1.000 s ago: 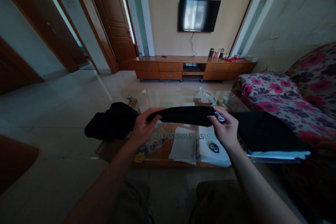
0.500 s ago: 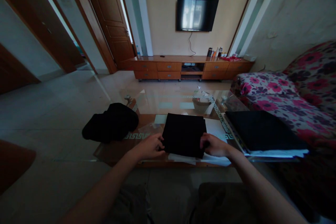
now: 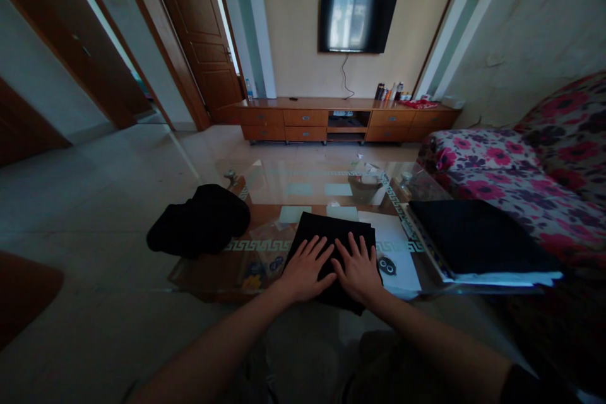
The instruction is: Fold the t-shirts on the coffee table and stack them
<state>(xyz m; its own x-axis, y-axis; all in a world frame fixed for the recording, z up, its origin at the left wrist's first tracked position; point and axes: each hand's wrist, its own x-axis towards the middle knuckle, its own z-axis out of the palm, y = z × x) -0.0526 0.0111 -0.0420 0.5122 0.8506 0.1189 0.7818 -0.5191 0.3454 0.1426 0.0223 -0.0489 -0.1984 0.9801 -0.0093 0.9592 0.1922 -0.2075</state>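
Note:
A folded black cloth, perhaps a garment, lies on the glass coffee table in front of me, its lower end reaching over the near edge. My left hand rests flat on its left part, fingers spread. Beside it, my right hand presses flat on the right part, fingers also apart. The two thumbs nearly meet. Both palms cover much of the cloth's middle. A crumpled black cloth sits to the left. On the right is a flat stack topped with folded black cloth.
Under the glass show white paper with a dark round cartoon print and small packets. A flowered sofa stands at the right. Beyond the table are a low wooden TV cabinet and a wall-mounted television.
Both hands have left the cloth's side edges and now lie flat on top of it. The cloth has shifted toward me, past the table's near edge, uncovering the print below.

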